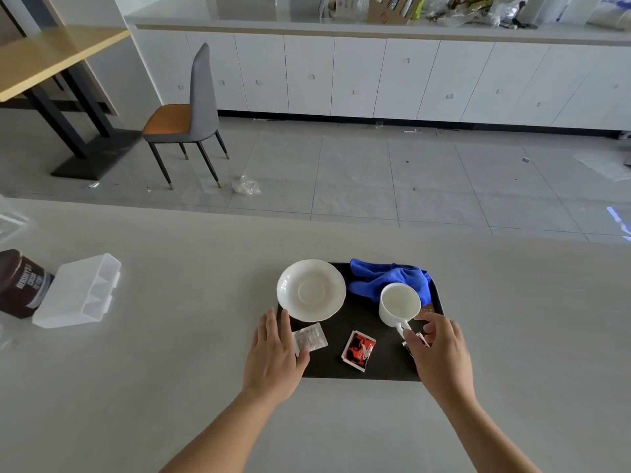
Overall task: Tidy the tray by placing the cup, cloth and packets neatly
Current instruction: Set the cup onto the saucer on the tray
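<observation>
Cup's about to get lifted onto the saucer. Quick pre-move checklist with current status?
1. Grip on cup: ok. The right hand pinches the handle.
2. Saucer free: ok. Nothing lies on it.
3. Cup empty: ok. No liquid shows inside.
4. Cloth clear of cup: cannot tell. It is bunched right behind the cup; contact is unclear.
5. Tray steadied: ok. The left hand lies flat at its left edge, on the white packet.
6. Path clear: ok. The red packet lies flat, nearer than the line from cup to saucer.
</observation>
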Available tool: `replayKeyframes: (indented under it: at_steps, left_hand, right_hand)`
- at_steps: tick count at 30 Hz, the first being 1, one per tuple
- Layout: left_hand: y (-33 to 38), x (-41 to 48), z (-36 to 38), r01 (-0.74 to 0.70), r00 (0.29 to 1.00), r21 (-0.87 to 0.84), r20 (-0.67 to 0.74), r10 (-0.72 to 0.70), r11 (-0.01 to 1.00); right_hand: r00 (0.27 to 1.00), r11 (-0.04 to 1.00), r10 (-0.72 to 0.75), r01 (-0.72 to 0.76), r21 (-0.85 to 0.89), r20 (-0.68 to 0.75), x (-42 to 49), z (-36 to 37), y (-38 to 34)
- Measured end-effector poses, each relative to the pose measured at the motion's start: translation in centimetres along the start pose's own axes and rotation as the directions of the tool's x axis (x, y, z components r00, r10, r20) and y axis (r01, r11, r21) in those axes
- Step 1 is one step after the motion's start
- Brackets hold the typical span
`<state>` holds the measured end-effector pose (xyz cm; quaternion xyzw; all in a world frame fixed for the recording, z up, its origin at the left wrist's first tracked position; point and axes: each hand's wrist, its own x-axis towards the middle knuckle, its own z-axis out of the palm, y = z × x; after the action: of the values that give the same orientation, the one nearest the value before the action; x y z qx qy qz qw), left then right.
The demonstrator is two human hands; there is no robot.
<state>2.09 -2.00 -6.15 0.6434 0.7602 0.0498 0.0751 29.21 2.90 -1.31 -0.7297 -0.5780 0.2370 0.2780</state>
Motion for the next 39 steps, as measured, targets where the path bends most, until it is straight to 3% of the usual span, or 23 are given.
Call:
replayKeyframes:
  at_steps: [11, 15, 21, 25, 33, 39]
  left_hand:
    - [-0.6, -1.0, 1.6, -0.028, 0.999, 0.079, 0.025, 0.026, 0.996]
    - [-0.9, -1.1, 2.1, -0.028, 0.999, 0.073, 0.028, 0.026, 0.997]
    - [-1.1, -1.0, 3.1, -0.014, 1.000, 0.022, 0.001, 0.014, 1.000]
    - [-1.1, -1.1, 3.4, -0.008, 1.000, -0.009, -0.009, 0.007, 1.000]
    - [-1.6, -1.5, 4.0, -0.008, 0.999, -0.047, -0.052, 0.006, 0.999]
    - [-1.8, -1.4, 4.5, 0.003, 0.996, -0.062, -0.088, -0.008, 0.998]
  right_hand:
    - [0.983, 0.994, 0.103, -0.108, 0.023, 0.155, 1.8, 1.3, -0.2]
    - [0.982, 0.990, 0.130, -0.136, 0.034, 0.136, 1.8, 1.5, -0.5]
    - [0.963, 0.945, 0.259, -0.269, 0.187, 0.076, 1.3, 1.6, -0.5]
    - [0.947, 0.931, 0.306, -0.320, 0.175, 0.099, 1.2, 1.6, -0.8]
    - [0.977, 0.957, 0.213, -0.205, 0.206, -0.017, 0.3, 1.3, -2.0]
    - [0.996, 0.963, 0.080, -0.084, 0.256, 0.026, 0.4, 1.6, -5.3]
